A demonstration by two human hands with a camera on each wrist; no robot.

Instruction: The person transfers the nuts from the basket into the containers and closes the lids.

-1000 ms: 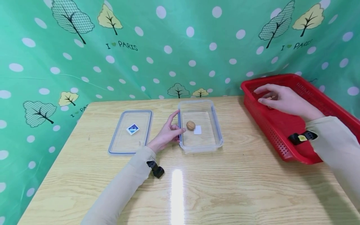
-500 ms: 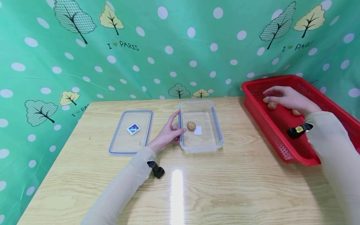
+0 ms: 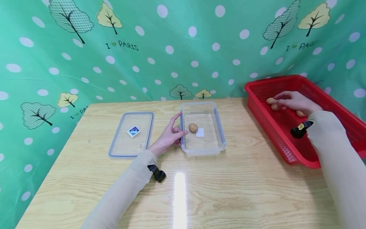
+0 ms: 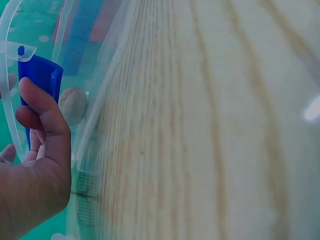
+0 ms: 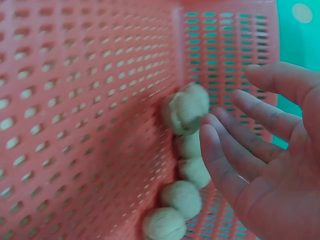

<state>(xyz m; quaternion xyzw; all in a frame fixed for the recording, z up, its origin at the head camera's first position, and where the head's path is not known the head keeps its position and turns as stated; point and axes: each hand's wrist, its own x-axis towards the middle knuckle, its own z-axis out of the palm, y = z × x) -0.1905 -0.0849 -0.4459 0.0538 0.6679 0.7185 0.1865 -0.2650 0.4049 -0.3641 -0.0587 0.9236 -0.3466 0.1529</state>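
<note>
My left hand (image 3: 168, 136) grips the near-left wall of a clear plastic food container (image 3: 204, 149), thumb over its rim. In the left wrist view, the fingers curl by the container's blue clip (image 4: 42, 75). Inside the container lies one walnut (image 3: 193, 128), beside a small white square (image 3: 200, 132). Over in the red plastic basket (image 3: 271, 124), my right hand (image 3: 297, 101) reaches down toward several walnuts (image 3: 275, 107). The right wrist view shows its fingers loosely extended and spread, fingertips close to the walnuts (image 5: 187, 107) along the basket wall, nothing held.
A clear lid with a blue seal (image 3: 123, 149) lies flat on the wooden table (image 3: 228, 190), left of the container, with a blue-and-white label (image 3: 133, 131) on it. A green patterned curtain (image 3: 160, 57) hangs behind the table.
My right hand has shifted right and lower within the basket, bringing walnuts beneath it into view. The left hand keeps its grip on the container, which stays in place.
</note>
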